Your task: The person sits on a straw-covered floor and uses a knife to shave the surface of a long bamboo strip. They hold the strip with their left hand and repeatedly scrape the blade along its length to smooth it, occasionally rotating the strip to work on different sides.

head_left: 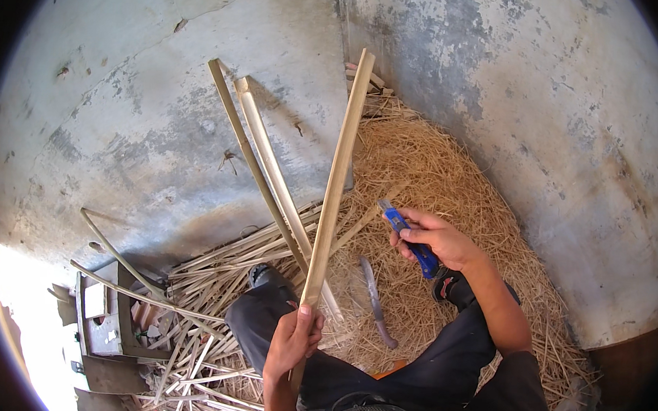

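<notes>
I see L hand (293, 340) gripping strip (337, 176) near low end, tilted up; R hand (441, 241) clasping cutter (422, 257), tip twd strip, apart. Reckon cutter could nick L hand if lone hold lets strip twist.

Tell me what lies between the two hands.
In the head view, a curved knife on the shavings below shows between the left hand and the right hand holding the blue utility knife.
</notes>
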Demonstrator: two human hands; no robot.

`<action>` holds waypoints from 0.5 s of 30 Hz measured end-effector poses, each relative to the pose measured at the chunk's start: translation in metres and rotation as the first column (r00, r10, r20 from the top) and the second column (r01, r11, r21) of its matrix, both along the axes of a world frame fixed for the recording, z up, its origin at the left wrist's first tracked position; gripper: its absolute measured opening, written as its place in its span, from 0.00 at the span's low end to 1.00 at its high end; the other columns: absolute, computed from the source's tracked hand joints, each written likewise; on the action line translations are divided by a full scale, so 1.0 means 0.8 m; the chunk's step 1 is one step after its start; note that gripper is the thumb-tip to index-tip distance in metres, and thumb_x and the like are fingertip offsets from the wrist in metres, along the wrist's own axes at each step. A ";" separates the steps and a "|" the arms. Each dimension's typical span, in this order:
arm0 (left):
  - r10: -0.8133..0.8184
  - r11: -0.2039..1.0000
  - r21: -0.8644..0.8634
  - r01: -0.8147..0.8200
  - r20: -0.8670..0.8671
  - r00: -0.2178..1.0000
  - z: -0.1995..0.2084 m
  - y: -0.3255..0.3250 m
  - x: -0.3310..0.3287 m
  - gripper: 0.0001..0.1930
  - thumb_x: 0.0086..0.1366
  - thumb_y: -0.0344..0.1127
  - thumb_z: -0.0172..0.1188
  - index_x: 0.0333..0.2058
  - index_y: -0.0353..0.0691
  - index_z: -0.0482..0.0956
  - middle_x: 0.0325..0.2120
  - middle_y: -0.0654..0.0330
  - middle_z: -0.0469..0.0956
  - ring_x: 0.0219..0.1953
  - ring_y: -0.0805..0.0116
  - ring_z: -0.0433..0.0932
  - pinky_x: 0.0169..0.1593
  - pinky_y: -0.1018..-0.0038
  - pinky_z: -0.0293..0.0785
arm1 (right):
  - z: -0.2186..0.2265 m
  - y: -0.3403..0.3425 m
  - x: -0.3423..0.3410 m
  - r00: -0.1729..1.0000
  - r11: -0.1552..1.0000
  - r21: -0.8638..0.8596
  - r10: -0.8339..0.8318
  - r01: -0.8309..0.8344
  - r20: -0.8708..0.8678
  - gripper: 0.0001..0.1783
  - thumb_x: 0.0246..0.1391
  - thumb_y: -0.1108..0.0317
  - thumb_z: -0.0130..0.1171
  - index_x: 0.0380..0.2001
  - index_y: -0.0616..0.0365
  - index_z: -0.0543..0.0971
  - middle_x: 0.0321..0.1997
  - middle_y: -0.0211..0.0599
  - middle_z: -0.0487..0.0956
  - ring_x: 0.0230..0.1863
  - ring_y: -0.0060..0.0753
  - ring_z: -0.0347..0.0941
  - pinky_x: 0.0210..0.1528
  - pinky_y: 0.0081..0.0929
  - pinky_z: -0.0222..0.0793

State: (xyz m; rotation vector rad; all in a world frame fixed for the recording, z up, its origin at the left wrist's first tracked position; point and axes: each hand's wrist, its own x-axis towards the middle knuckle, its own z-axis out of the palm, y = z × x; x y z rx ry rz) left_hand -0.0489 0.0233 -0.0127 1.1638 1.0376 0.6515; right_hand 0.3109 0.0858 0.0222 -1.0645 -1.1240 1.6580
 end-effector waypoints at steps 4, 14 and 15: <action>0.018 1.000 -0.015 -0.018 0.003 1.000 0.002 -0.001 -0.003 0.32 0.87 0.59 0.38 0.35 0.35 0.74 0.18 0.69 0.64 0.17 0.81 0.62 0.21 0.79 0.62 | 0.005 -0.003 -0.011 1.000 0.998 0.058 0.022 -0.023 0.010 0.27 0.78 0.73 0.50 0.75 0.65 0.63 0.53 0.44 0.83 0.41 0.23 0.77 0.42 0.27 0.75; -0.001 1.000 -0.004 0.001 -0.003 1.000 0.002 -0.002 -0.005 0.33 0.87 0.59 0.38 0.35 0.34 0.74 0.18 0.69 0.64 0.17 0.81 0.63 0.21 0.78 0.62 | 0.015 -0.007 -0.015 1.000 0.987 0.161 -0.006 0.002 0.026 0.27 0.80 0.72 0.46 0.77 0.67 0.62 0.45 0.38 0.81 0.30 0.17 0.66 0.31 0.18 0.65; -0.002 1.000 -0.002 0.002 -0.001 1.000 0.002 -0.002 -0.005 0.33 0.87 0.59 0.38 0.35 0.34 0.74 0.18 0.69 0.64 0.16 0.81 0.63 0.21 0.78 0.62 | 0.016 -0.008 -0.015 0.999 0.986 0.165 -0.005 0.000 0.035 0.27 0.80 0.72 0.46 0.77 0.67 0.62 0.45 0.38 0.81 0.29 0.17 0.66 0.30 0.18 0.65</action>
